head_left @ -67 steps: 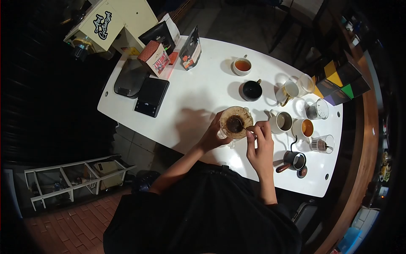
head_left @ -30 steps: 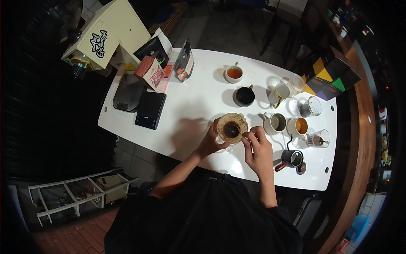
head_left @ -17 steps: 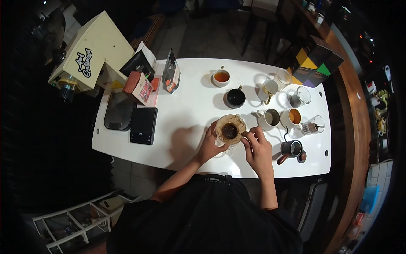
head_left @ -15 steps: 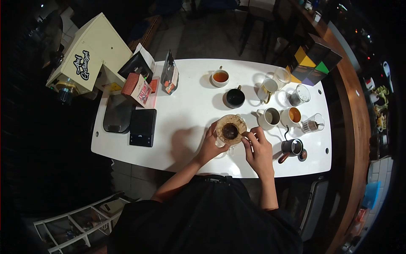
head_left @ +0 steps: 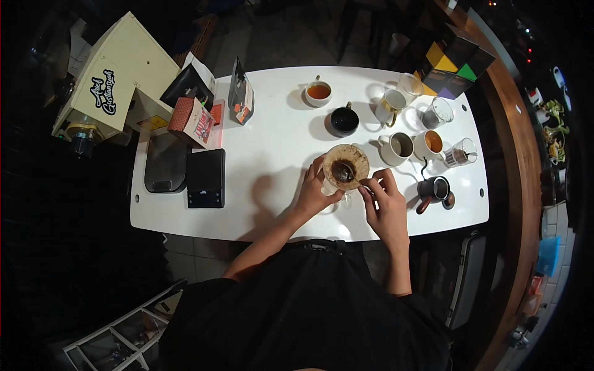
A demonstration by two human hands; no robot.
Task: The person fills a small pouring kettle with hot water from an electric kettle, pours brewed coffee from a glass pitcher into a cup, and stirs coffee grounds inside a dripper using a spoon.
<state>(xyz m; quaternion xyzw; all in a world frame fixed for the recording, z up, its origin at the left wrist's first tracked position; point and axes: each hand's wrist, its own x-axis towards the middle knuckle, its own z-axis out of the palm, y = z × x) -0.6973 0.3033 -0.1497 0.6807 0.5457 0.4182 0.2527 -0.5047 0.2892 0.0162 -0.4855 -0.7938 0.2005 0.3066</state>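
Observation:
A coffee dripper with a brown-stained paper filter stands near the front middle of the white table, on what looks like a clear glass server. Dark wet coffee grounds lie in the filter. My left hand is wrapped round the dripper's left side, with the thumb in front. In my right hand, pinched between thumb and fingers, is a small spoon. Its bowl reaches down into the grounds, and the handle slants over the filter's right rim.
Right of the dripper are a small black kettle, a grey-lined mug, an amber-filled cup and several glasses. A black cup and a tea-coloured cup stand behind. Leftward are a black scale, coffee bags and a cream grinder.
The camera view has shifted, so the table sits higher in the picture. The spoon's bowl now shows inside the filter. Both hands keep their holds.

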